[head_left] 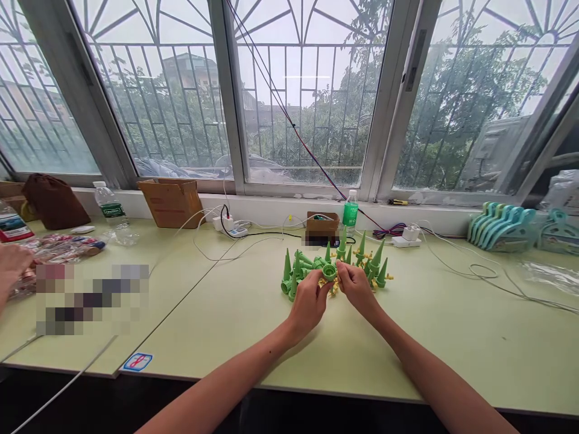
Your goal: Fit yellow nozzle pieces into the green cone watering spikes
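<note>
My left hand (311, 299) is closed around a green plastic watering spike (330, 272), whose round open socket faces up toward me. Right beside it, my right hand (357, 288) pinches at the spike's side with thumb and fingers together; whatever sits between those fingertips is hidden. Behind both hands lies a cluster of similar green spikes (286, 268), some standing point up and others on their sides. Small yellow valve pieces (389, 276) stick out from several of them.
At the left edge another person's hand (15, 265) is by plastic-wrapped items. A small cardboard box (322, 226), a green-labelled bottle (350, 208) and white cables stand or run behind the spikes. Teal hangers (502, 226) are at the right; a larger box (172, 204) stands at back left.
</note>
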Motion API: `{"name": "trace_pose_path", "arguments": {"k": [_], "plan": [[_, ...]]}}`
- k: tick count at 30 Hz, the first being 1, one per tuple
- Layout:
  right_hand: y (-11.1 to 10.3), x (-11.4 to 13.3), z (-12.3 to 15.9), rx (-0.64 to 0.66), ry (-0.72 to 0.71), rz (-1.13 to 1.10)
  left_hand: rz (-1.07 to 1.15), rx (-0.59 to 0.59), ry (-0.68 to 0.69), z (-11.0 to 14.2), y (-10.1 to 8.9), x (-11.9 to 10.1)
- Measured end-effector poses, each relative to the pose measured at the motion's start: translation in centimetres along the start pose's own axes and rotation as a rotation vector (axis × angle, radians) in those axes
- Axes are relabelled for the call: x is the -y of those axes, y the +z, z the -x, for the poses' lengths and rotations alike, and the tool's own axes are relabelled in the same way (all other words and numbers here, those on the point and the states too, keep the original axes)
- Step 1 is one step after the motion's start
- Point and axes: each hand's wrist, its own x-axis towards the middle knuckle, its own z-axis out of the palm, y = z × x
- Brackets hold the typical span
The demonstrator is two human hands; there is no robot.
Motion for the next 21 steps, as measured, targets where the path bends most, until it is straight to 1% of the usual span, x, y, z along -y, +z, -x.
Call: {"name": "trace_pose_path", "arguments": {"k": [4,8,11,17,21], "plan": [[0.27,0.10,-0.11,0.005,0.010,-0.077,0.096,0.000,-0.097,0.02,0.09,-0.46],[0.49,0.08,-0.13,0.009,0.016,-0.133,0.204,-0.058,-0.170,-0.07,0.13,-0.78],[0.53,0.00,-0.09,0.014,0.011,-0.129,0.257,-0.081,-0.179,-0.09,0.09,-0.79],[0.39,0.12,0.02,0.022,-0.017,-0.092,0.247,-0.043,-0.166,-0.05,-0.11,-0.99],[0.41,0.23,0.09,0.042,-0.053,-0.083,0.230,-0.031,-0.184,-0.07,-0.19,-1.07]]}}
